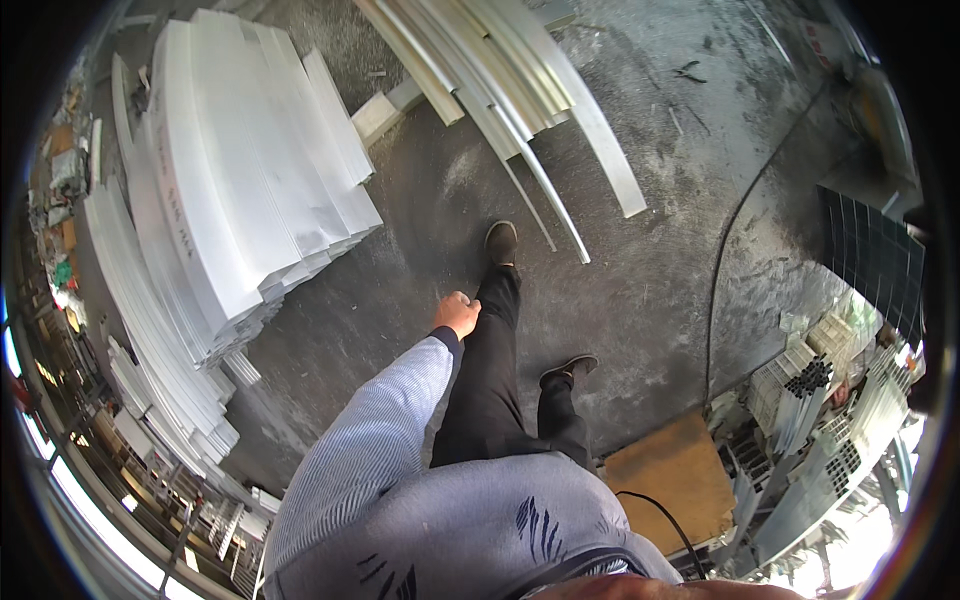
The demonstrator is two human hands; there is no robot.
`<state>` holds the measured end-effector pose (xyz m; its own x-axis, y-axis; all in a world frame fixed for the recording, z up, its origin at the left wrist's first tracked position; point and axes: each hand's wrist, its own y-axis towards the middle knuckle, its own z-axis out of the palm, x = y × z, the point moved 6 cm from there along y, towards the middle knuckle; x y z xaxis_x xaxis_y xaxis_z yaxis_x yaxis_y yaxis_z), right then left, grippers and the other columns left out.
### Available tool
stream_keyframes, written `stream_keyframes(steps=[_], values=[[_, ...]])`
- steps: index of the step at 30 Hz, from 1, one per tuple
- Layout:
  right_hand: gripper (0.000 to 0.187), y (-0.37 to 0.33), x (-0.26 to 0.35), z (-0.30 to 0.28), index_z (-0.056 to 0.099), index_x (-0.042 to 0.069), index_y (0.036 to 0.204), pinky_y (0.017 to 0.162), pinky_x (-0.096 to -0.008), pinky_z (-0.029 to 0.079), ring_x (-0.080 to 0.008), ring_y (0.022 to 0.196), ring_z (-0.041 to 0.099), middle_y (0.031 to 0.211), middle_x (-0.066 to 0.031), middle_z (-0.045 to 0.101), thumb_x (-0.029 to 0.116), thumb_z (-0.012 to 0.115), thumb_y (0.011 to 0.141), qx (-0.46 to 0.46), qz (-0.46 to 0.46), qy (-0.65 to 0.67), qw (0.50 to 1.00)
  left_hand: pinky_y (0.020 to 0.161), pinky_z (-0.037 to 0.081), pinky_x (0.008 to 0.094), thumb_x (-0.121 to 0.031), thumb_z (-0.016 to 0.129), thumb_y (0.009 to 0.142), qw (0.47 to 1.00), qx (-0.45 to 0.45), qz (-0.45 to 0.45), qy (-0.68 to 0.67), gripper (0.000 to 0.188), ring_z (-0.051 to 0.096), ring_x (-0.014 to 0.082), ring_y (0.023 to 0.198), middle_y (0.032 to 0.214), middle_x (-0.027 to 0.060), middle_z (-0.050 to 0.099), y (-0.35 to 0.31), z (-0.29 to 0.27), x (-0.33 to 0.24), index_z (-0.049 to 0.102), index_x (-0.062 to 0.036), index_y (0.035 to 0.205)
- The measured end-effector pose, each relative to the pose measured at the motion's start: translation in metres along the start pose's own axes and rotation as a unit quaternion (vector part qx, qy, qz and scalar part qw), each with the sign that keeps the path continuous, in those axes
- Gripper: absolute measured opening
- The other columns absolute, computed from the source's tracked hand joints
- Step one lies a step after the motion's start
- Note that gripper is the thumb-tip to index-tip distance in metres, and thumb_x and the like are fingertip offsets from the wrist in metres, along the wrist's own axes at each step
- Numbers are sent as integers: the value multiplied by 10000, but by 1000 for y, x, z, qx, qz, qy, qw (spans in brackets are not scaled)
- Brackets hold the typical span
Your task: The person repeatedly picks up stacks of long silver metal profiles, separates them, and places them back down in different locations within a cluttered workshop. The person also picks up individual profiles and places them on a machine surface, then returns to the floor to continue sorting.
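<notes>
My left hand hangs in front of my left thigh, its fingers curled into a loose fist with nothing showing in it. A striped light sleeve with a dark cuff covers that arm. My right hand is out of the picture. Ahead and to the left lies a large stack of pale, flat-sided metal lengths. Farther ahead, long metal profiles stick out toward me, apart from my hand. My left shoe is forward and my right shoe is behind it.
Dark concrete floor lies underfoot. A black cable snakes along the right. Behind at right are a brown board and bundled profile ends. More long pale lengths lie along the left, and a dark gridded panel stands far right.
</notes>
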<state>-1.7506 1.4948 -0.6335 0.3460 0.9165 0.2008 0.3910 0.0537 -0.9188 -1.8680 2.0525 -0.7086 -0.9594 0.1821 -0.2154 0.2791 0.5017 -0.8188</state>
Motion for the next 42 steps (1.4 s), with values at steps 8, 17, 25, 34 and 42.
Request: stream_keyframes(steps=[8,17,25,34,42], values=[[431,-181,-323,36,763,66,1245,798,-447,603,-307,961,787,1052,-191,804,318,754,896,-86,77,237,965,846,533,536,-410,640,982,972,-94,214,-2,432,696,460,937,957,238,742,-150,6,-27,720,3,887],[460,-202,-443,76,693,32,1389,697,-364,616,-213,788,758,969,-149,786,59,675,930,-201,74,585,782,516,493,363,-304,698,989,983,100,147,44,287,647,207,692,934,64,659,-291,173,-91,656,-58,1131],[487,-239,-509,96,688,10,1385,637,-341,583,-194,770,754,1001,-162,788,31,671,900,-237,188,626,719,551,538,292,-314,722,1046,957,137,225,119,296,703,156,788,1043,40,730,-373,276,-293,691,-73,1215],[519,-254,-595,77,682,-29,1384,669,-348,572,-208,784,730,955,-163,773,69,722,876,-250,257,729,582,600,519,307,-326,709,1027,932,183,191,247,386,697,200,872,1128,45,680,-408,470,-434,634,-93,1325],[493,-252,-654,-145,673,-23,1376,530,-341,482,-179,616,660,827,-102,724,90,650,897,-304,194,771,525,665,555,328,-339,715,1030,897,258,230,277,448,724,208,929,1239,79,704,-471,637,-599,639,-84,1390]])
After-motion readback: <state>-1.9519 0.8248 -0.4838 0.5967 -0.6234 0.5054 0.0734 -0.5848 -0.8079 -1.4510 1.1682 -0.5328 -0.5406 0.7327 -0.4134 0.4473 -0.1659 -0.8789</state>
